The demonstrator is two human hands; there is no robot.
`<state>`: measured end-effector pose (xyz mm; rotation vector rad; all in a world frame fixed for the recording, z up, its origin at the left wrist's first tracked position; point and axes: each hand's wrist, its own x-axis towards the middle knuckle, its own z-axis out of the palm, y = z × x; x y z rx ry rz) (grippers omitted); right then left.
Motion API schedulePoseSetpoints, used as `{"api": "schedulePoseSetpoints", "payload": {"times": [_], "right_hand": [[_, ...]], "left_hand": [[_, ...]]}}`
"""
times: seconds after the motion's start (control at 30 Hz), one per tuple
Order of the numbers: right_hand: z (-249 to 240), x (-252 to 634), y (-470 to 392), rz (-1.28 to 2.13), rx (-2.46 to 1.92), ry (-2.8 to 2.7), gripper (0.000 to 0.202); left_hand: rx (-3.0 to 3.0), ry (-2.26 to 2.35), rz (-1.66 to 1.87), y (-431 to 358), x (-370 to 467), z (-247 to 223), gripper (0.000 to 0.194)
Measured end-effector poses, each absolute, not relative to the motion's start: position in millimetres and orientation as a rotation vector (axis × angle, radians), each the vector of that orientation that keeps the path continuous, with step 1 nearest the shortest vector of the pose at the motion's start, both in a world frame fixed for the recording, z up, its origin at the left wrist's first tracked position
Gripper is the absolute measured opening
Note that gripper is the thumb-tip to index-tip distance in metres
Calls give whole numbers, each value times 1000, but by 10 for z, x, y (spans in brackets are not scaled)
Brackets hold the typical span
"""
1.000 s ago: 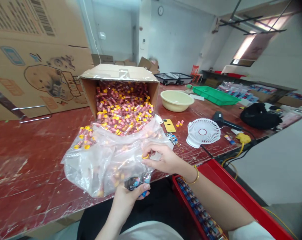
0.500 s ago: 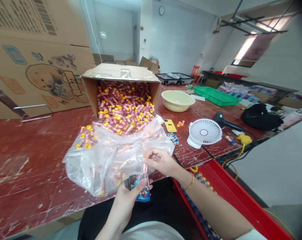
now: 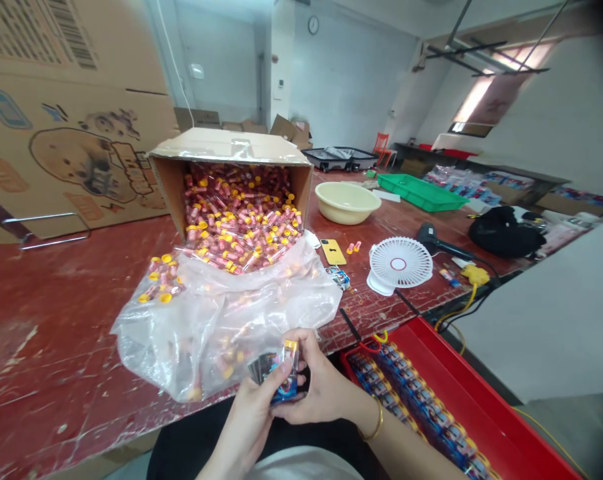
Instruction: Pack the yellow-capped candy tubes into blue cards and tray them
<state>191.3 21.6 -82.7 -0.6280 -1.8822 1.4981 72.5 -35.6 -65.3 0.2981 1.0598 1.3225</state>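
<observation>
Down from above the tube, the right hand had moved to its side, closed around it; the left hand kept its grip on the cards, near the table edge. Aligning seemed in hand, calling next for steady pressure.

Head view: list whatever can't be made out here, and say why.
All in the head view:
- Lower end of the yellow-capped tube: hidden by the left grip.
- Print on the held packets: too small and partly covered by the left grip.
- Back of the open carton: hidden by heaped tubes.
- Red tray: cut off by the bottom edge.
- Clock reading: too small.
</observation>
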Motion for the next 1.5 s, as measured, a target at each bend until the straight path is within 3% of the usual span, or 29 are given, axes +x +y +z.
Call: {"api": "schedulePoseSetpoints", "payload": {"times": [0.13,0.6,0.8,0.97,1.07,1.17,1.33,1.5], "right_hand": [[-836,1913,177,1428,-620,-1860,59],[-840,1941,171,1511,-668,-1834,61],[-867,1994,195,936,-907,-2044,76],[-982,2873,516,628,-1367,-1841,69],[-1214,3783,686,394,-1877,-1518,59],[-1662,4348,771,293,-2113,-1361,51],[-2450,4313,929,330,-2267,-1401,55],[-2763,4231,1142,340,-2311,-1470,66]], "left_hand": [[292,1038,1348,-363,771,-620,27],[420,1124,1270,-392,695,-717,37],[570,1241,1182,-271,683,-873,44],[434,1198,1080,-61,735,-1075,46],[376,1156,1039,-20,761,-1150,51],[421,1085,952,-38,769,-1196,54],[473,1123,898,-101,746,-1215,55],[422,1170,901,-124,801,-1169,59]]}}
